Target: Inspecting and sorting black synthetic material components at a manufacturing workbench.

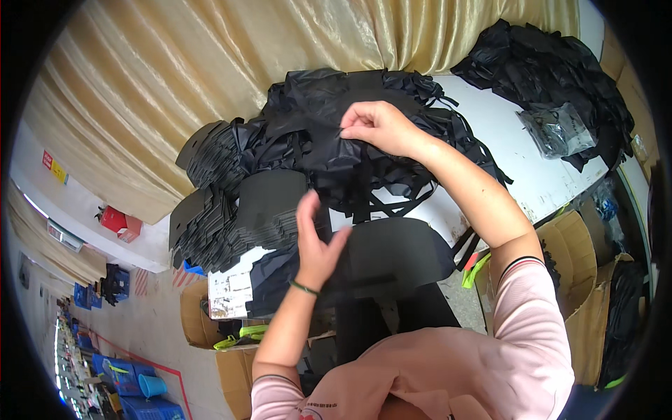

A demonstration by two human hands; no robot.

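My right hand (378,128) reaches over a heap of thin black fabric pieces with straps (322,150) and pinches the edge of one piece between thumb and fingers. My left hand (316,252), slightly blurred, has its thumb and fingers apart and holds nothing. It hovers beside a black curved panel (402,255) that lies at the table's near edge, in front of my body. Left of that hand stand stacks of similar black panels (269,206), fanned out in layers. Whether the left fingers touch the panel, I cannot tell.
The white table (483,108) carries another black fabric heap (553,77) at the far right, with a clear plastic bag (558,131) on it. Cardboard boxes (570,245) stand at the right and lower left. A gold curtain (210,63) hangs behind; blue crates (122,378) sit on the floor.
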